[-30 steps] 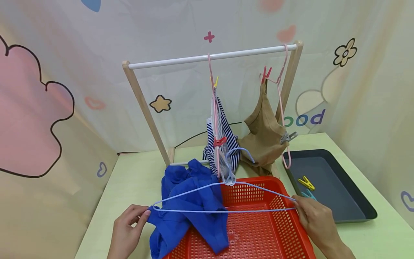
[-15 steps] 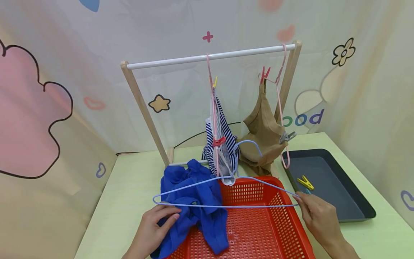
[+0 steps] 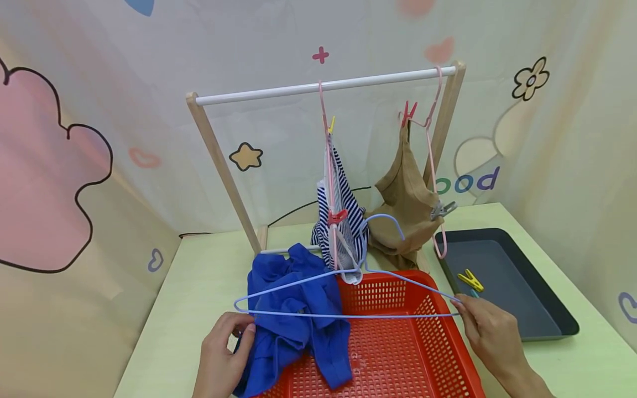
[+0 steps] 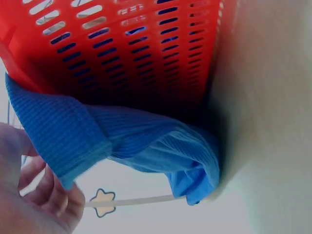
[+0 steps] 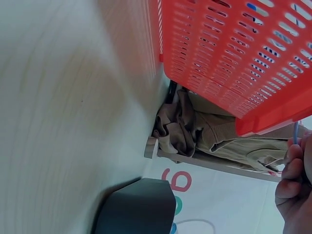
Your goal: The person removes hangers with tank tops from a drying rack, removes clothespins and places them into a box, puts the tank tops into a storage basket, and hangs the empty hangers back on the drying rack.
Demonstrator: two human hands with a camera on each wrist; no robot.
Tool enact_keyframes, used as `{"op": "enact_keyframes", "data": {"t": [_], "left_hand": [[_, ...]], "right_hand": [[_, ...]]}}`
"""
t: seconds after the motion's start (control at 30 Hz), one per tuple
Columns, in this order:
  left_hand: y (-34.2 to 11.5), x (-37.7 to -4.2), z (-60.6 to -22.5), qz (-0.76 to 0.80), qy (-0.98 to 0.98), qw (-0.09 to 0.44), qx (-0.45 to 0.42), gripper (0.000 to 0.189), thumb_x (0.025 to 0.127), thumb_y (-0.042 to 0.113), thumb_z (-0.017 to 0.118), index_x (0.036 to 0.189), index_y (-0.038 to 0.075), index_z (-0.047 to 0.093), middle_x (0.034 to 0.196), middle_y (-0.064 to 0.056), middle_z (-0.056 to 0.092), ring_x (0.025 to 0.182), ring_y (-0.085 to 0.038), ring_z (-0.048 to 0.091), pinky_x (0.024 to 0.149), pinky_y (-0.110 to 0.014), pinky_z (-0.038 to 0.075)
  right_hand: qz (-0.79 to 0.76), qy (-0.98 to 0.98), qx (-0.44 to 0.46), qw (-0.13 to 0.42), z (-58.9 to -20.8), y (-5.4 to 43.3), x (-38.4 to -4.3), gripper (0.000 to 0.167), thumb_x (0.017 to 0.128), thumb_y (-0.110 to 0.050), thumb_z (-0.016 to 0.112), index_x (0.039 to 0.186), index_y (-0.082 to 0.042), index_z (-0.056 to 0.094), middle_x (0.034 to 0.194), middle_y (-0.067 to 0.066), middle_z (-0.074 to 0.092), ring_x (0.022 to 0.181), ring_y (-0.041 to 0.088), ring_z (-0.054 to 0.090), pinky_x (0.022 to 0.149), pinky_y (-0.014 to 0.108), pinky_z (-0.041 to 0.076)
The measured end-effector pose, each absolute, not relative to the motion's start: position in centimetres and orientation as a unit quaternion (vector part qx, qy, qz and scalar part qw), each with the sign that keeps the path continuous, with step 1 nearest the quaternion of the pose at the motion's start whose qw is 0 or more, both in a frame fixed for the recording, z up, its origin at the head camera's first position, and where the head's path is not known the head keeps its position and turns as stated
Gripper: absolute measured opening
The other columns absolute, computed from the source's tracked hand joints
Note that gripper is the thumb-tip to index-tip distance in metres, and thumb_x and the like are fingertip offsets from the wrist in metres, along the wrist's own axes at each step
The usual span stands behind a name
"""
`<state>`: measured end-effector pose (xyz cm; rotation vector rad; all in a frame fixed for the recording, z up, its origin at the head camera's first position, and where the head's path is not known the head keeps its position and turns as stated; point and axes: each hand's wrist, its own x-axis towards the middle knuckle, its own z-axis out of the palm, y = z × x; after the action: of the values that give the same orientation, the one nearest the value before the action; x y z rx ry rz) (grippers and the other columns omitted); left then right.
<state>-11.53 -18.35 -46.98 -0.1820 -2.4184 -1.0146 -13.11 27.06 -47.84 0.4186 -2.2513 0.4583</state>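
A light blue clothes hanger (image 3: 398,317) is held over the red basket, hook pointing up and back. My right hand (image 3: 492,334) pinches its right end; in the right wrist view that hand's curled fingers (image 5: 291,170) show beside the basket. A crumpled blue garment (image 3: 298,298) drapes over the basket's left side, with the hanger's left half crossing in front of it. At the garment's left edge, just under the hanger's lower bar, my left hand (image 3: 221,351) pinches the cloth between thumb and fingers. A ribbed blue band of it hangs down the basket's outside in the left wrist view.
The red basket (image 3: 423,376) stands on the pale table (image 3: 169,309). Behind it, a rack (image 3: 278,91) bears a striped garment (image 3: 343,188) and a brown garment (image 3: 405,193), both clipped on pink hangers. At right lies a dark tray (image 3: 517,293) with a yellow clothespin (image 3: 470,280).
My left hand moved right along the garment's front, then back left to its edge. The hanger's hook tilted up and rightward; my right hand still grips its end.
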Motion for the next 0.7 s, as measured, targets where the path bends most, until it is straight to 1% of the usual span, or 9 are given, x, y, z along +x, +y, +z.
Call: {"op": "enact_keyframes", "data": {"t": [0.07,0.17,0.27,0.3,0.4,0.47,0.53,0.63,0.7], "left_hand": [[-18.5,-11.3,-47.0,-0.391,-0.886,0.249,-0.016,0.019,0.085,0.001,0.072,0.089,0.018,0.065,0.077,0.012,0.057,0.068,-0.002,0.051,0.063,-0.016,0.042],[-18.7,-10.8,-46.7,-0.399,-0.89,0.217,0.045,0.013,0.088,0.005,0.069,0.086,0.016,0.062,0.068,0.009,0.054,0.061,-0.002,0.048,0.058,-0.018,0.041],[-18.8,-10.4,-46.6,-0.398,-0.901,0.152,0.081,0.003,0.092,0.014,0.066,0.091,0.015,0.064,0.07,0.006,0.061,0.061,0.0,0.052,0.057,-0.019,0.044],[-18.9,-10.4,-46.6,-0.399,-0.904,0.125,0.088,0.004,0.094,0.018,0.064,0.095,0.014,0.065,0.073,0.005,0.064,0.062,0.0,0.054,0.058,-0.02,0.045],[-18.9,-10.3,-46.7,-0.397,-0.911,0.053,0.098,0.019,0.097,0.028,0.06,0.107,0.012,0.066,0.079,0.004,0.068,0.067,-0.002,0.058,0.06,-0.02,0.046],[-18.8,-10.4,-46.9,-0.393,-0.914,0.026,0.092,0.025,0.098,0.032,0.059,0.111,0.013,0.066,0.082,0.003,0.069,0.069,-0.005,0.059,0.062,-0.022,0.047],[-18.7,-10.3,-47.1,-0.385,-0.919,0.018,0.079,0.027,0.097,0.036,0.06,0.112,0.014,0.067,0.087,0.001,0.071,0.074,-0.008,0.063,0.067,-0.026,0.05],[-18.6,-10.3,-47.4,-0.375,-0.925,0.026,0.062,0.028,0.096,0.038,0.061,0.111,0.016,0.068,0.096,-0.003,0.074,0.082,-0.012,0.066,0.075,-0.032,0.053],[-18.6,-10.3,-47.4,-0.375,-0.924,0.041,0.061,0.027,0.096,0.037,0.062,0.111,0.016,0.068,0.098,-0.002,0.073,0.085,-0.011,0.066,0.075,-0.031,0.053]], "right_hand": [[0.182,-0.887,0.165,0.39,-47.8,27.0,-13.1,0.051,0.1,-0.042,0.044,0.092,-0.001,0.073,0.076,0.007,0.072,0.061,0.018,0.066,0.058,0.024,0.056],[0.181,-0.888,0.165,0.39,-47.8,27.0,-13.1,0.047,0.1,-0.04,0.048,0.092,-0.001,0.074,0.076,0.007,0.072,0.062,0.019,0.067,0.059,0.026,0.056],[0.18,-0.887,0.166,0.391,-47.7,27.0,-13.1,0.053,0.1,-0.043,0.042,0.092,-0.001,0.074,0.076,0.007,0.072,0.062,0.019,0.067,0.058,0.027,0.056],[0.18,-0.887,0.167,0.392,-47.7,27.0,-13.1,0.05,0.1,-0.041,0.045,0.092,-0.001,0.074,0.076,0.007,0.072,0.062,0.019,0.067,0.058,0.028,0.056],[0.179,-0.885,0.17,0.394,-47.7,27.1,-13.2,0.031,0.098,-0.028,0.059,0.092,-0.001,0.074,0.076,0.007,0.072,0.062,0.019,0.066,0.058,0.027,0.056],[0.179,-0.885,0.172,0.394,-47.7,27.1,-13.2,0.015,0.091,-0.016,0.069,0.092,-0.002,0.074,0.076,0.007,0.072,0.061,0.018,0.065,0.057,0.025,0.055],[0.179,-0.885,0.173,0.394,-47.7,27.0,-13.2,0.01,0.086,-0.009,0.074,0.092,-0.002,0.074,0.076,0.007,0.072,0.06,0.017,0.065,0.057,0.023,0.055],[0.177,-0.886,0.172,0.392,-47.7,27.0,-13.2,0.013,0.08,-0.004,0.078,0.092,-0.002,0.073,0.075,0.007,0.071,0.06,0.016,0.064,0.057,0.022,0.054],[0.175,-0.886,0.174,0.393,-47.7,26.9,-13.1,0.015,0.078,-0.003,0.079,0.091,-0.002,0.073,0.075,0.007,0.071,0.06,0.017,0.064,0.057,0.023,0.055]]}}
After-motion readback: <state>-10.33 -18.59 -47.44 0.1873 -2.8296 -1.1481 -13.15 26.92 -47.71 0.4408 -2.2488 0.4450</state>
